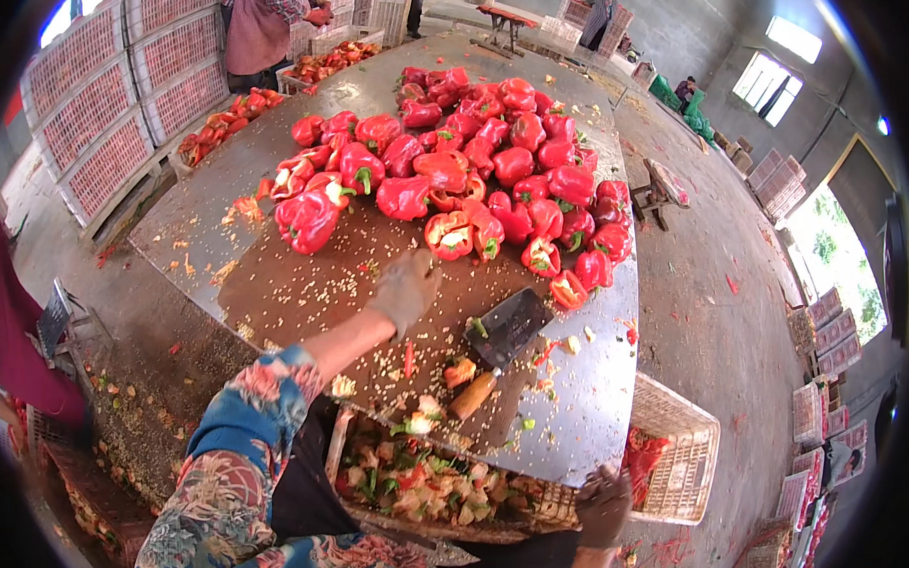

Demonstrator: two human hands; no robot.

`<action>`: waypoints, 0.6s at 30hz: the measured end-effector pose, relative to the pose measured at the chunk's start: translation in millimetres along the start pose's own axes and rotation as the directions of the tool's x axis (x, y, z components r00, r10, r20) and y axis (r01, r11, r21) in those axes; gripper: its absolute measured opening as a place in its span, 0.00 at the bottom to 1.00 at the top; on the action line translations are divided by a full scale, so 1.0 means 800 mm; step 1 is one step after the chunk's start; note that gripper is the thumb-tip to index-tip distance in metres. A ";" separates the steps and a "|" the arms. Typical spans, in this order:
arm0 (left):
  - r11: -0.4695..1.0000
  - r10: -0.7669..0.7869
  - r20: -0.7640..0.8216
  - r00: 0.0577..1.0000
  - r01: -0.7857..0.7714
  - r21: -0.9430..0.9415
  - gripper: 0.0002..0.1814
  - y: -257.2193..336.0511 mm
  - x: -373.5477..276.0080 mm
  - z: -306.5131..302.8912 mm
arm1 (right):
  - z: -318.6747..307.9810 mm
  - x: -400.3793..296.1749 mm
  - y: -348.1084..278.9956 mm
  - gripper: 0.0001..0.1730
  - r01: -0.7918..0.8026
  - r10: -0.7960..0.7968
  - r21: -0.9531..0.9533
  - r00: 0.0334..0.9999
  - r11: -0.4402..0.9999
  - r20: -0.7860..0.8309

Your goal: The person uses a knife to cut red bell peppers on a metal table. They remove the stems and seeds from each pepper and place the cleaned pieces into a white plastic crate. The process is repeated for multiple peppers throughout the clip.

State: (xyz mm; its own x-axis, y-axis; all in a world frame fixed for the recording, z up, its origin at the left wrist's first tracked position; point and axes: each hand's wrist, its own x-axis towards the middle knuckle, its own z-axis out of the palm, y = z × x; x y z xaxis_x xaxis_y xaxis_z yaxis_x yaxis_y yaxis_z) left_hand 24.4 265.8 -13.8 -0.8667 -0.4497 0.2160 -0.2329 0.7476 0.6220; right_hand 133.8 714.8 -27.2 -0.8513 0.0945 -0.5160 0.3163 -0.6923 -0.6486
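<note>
My left hand (pixel 406 289), in a pale glove, is over the metal tabletop (pixel 586 384), near the front of a heap of red bell peppers (pixel 443 164); whether its fingers hold anything cannot be told. Some peppers in the heap are cut open. My right hand (pixel 604 500), in a dark stained glove, is low at the table's near right corner, beside a crate with red pepper pieces (pixel 643 458); its fingers are partly hidden. Between them a cleaver (pixel 508 327) with a wooden handle lies flat, a green scrap on its blade. Pale seeds and a pepper core (pixel 459 372) are scattered around it.
Below the table's near edge is a crate of pepper cores and trimmings (pixel 431 484). A plastic crate (pixel 682 456) stands at the right corner. Stacked crates (pixel 128 77) are at the upper left. A person in an apron (pixel 254 32) stands beyond the table; another person's sleeve (pixel 20 322) is at left.
</note>
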 end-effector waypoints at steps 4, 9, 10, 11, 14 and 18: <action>0.991 0.071 0.019 0.997 -0.073 0.109 0.23 -0.006 0.114 0.031 | 0.015 -0.014 0.038 0.18 -0.015 0.010 -0.030 0.990 0.999 -0.140; 0.985 0.094 0.192 0.977 -0.119 0.127 0.37 -0.014 0.172 0.049 | 0.034 -0.031 0.035 0.19 -0.086 0.097 -0.219 0.995 0.972 0.036; 0.998 -0.060 0.348 0.936 0.044 0.056 0.34 -0.013 0.177 0.046 | 0.041 -0.034 0.038 0.19 0.037 -0.015 -0.434 0.998 0.900 0.055; 0.994 -0.082 0.418 0.905 0.044 0.098 0.32 -0.012 0.173 0.045 | 0.049 -0.037 0.043 0.19 0.149 -0.114 -0.622 0.989 0.769 0.096; 0.995 -0.095 0.388 0.917 0.073 0.070 0.26 -0.011 0.131 0.038 | 0.088 -0.028 0.049 0.17 0.178 -0.115 -0.648 0.984 0.741 0.140; 0.960 -0.252 0.275 0.928 0.275 -0.048 0.25 -0.009 0.062 0.028 | 0.146 -0.023 0.060 0.16 0.142 0.052 -0.660 0.963 0.737 0.265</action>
State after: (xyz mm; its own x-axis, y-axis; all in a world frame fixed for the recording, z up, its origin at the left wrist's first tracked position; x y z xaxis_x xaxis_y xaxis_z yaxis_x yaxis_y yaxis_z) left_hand -26.5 249.1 -24.4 -0.8668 -0.4712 -0.1632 -0.4408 0.5710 0.6926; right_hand 115.5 596.5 16.4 -0.9141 -0.1347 -0.3824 0.3889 -0.0245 -0.9210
